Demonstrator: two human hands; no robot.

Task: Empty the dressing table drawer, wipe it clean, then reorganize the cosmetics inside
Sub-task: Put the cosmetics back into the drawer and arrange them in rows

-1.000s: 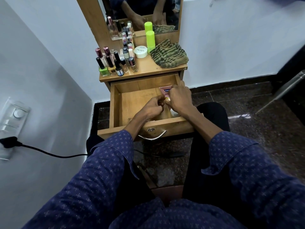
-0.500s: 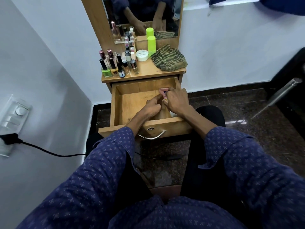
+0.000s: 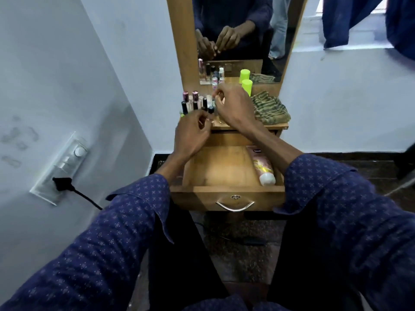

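Head view: you sit before the wooden dressing table [image 3: 265, 126] with its drawer [image 3: 226, 194] pulled out toward your knees. Both of your hands are raised above the drawer, at the level of the tabletop. Your left hand [image 3: 190, 135] hovers at the table's front edge with the fingers curled loosely inward; whether anything is pinched between them cannot be told through the blur. Your right hand [image 3: 233, 106] reaches over the cluster of small cosmetic bottles [image 3: 193, 104] standing on the left part of the top, its fingertips drawn close together near the bottles, though contact cannot be confirmed (motion blur again). Below and well apart from both hands, a pink tube with a white cap [image 3: 263, 168] lies along the drawer's right wall, cap toward you; the other part of the drawer floor that shows is bare wood. A lime-green bottle [image 3: 247, 86] stands just beside your right hand, in front of the mirror [image 3: 233, 41], and a striped green cloth [image 3: 270, 108] lies crumpled on the right of the tabletop.
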